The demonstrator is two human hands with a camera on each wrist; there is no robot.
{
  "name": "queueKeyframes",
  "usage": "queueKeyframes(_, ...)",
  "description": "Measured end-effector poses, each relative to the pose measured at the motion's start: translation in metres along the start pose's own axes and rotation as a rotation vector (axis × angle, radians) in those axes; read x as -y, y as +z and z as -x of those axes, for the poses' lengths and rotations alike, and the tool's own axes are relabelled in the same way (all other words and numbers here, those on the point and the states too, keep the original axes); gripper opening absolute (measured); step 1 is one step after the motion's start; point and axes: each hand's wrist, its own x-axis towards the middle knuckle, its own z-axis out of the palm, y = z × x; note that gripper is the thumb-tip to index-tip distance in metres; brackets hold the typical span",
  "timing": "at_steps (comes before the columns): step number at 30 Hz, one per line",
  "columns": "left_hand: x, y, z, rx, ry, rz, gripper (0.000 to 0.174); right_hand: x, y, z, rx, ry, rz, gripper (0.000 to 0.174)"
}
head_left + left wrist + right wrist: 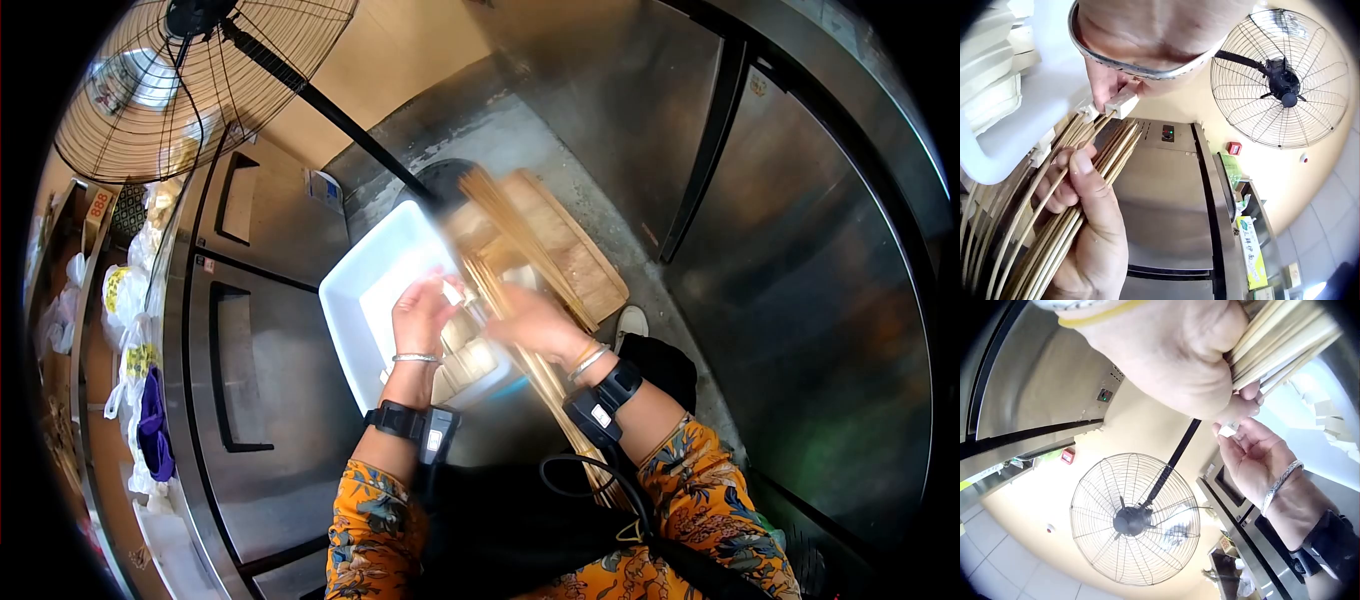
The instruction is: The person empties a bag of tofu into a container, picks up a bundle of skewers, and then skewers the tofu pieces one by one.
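My left hand [418, 315] is over a white tub [345, 318], pinching a small white block [1124, 103] in the left wrist view. A thin stick's tip meets this block, and a second white block [1087, 111] sits on a stick beside it. Curled round a bundle of thin wooden sticks [1054, 250] is my right hand [540, 325], close to the left; its thumb and fingers hold one stick apart. Pale blocks [468, 362] lie in the tub's near part. Motion blurs both hands in the head view.
More sticks [530, 250] lie over a wooden board [590, 270] beyond my right hand. A standing fan [200, 80] rises at the upper left, its base behind the tub. Steel cabinets [250, 370] flank both sides, and shelves with bags [125, 300] are far left.
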Motion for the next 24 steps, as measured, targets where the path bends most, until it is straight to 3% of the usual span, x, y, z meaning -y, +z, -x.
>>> queueKeyframes(7,0.004,0.002,-0.004,-0.023,0.000,-0.066,0.034,-0.019,-0.004,-0.012,0.019,-0.083,0.076,0.040)
queueKeyframes(8,0.004,0.002,-0.006,-0.054,0.034,-0.109,0.031,-0.034,-0.003,-0.017,-0.055,-0.138,0.086,0.042)
queueKeyframes(11,0.024,-0.029,-0.029,-0.145,0.126,-0.507,0.029,-0.067,0.000,-0.027,-0.163,-0.201,-0.009,0.046)
queueKeyframes(12,0.048,-0.058,-0.046,-0.129,0.159,-0.844,0.026,-0.059,-0.001,-0.023,-0.123,-0.152,-0.120,0.046)
queueKeyframes(15,0.031,-0.047,-0.030,0.143,0.025,-1.372,0.030,-0.019,-0.007,-0.006,-0.025,-0.012,-0.255,0.045)
queueKeyframes(16,0.028,-0.043,-0.025,0.142,0.026,-1.390,0.036,-0.011,-0.009,-0.005,0.002,0.033,-0.267,0.044)
queueKeyframes(19,0.027,-0.035,-0.025,0.169,-0.069,-1.447,0.036,-0.016,-0.009,-0.012,0.023,0.113,-0.198,0.042)
queueKeyframes(24,0.027,-0.023,-0.018,0.165,0.066,-1.476,0.029,-0.013,-0.015,-0.012,0.026,0.104,-0.142,0.036)
